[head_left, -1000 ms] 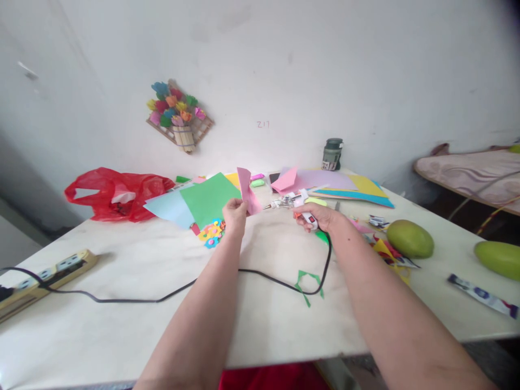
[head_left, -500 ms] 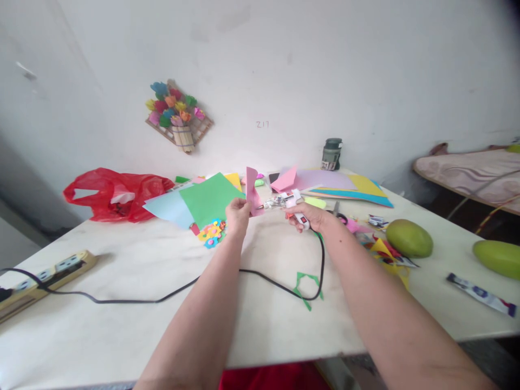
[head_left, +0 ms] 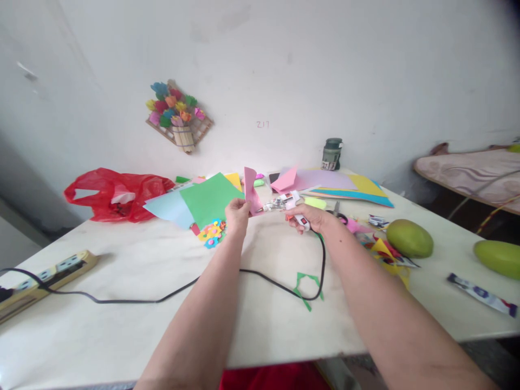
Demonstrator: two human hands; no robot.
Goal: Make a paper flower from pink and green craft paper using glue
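A folded pink paper (head_left: pixel 251 189) stands upright above the table, its edge pinched by my left hand (head_left: pixel 238 212). My right hand (head_left: pixel 306 216) is wrapped round the handle of a white glue gun (head_left: pixel 291 201). The gun's nozzle points left and lies at the lower right edge of the pink paper; whether they touch is too small to tell. From the handle a black cord (head_left: pixel 280 287) loops down and left. Green paper (head_left: pixel 211 197) and colourful flower shapes (head_left: pixel 213 233) lie left of my left hand.
A power strip (head_left: pixel 49 281) and a red plastic bag (head_left: pixel 117 195) lie at left. On the right are scissors (head_left: pixel 337 212), paper scraps (head_left: pixel 384 250), green fruit (head_left: pixel 409 238) and a tube (head_left: pixel 481 294). A dark bottle (head_left: pixel 332 154) stands at the back. A green cut-out (head_left: pixel 303 281) lies near the cord.
The top of the pink paper has tilted slightly to the left. Both hands keep their grips and have hardly moved.
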